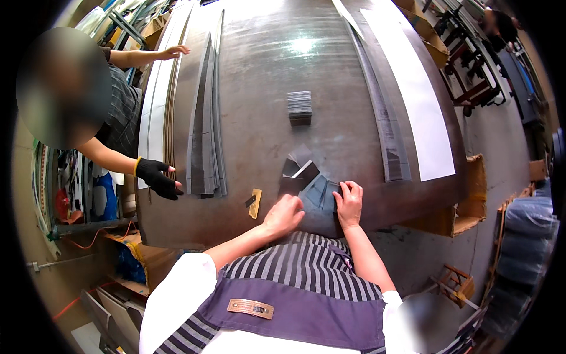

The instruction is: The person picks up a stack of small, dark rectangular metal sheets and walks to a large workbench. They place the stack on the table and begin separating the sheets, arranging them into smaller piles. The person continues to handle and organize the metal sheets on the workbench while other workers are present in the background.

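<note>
A loose, fanned pile of small flat dark grey pieces (320,193) lies on the dark table just in front of me. My left hand (284,216) is at the pile's near left edge with its fingers curled in; what they hold, if anything, is hidden. At the right edge of the pile, my right hand (349,203) pinches one of the grey pieces between thumb and fingers. Farther off, a squared stack of similar grey pieces (299,107) stands by itself. To the left of my left hand lies a yellow strip with a small dark piece on it (254,204).
Long grey strips (206,130) lie on the table's left, others (386,130) on its right beside a long white sheet (415,100). On the left, another person's black-gloved hand (158,177) rests near the table edge. A cardboard box (469,200) sits off the right edge.
</note>
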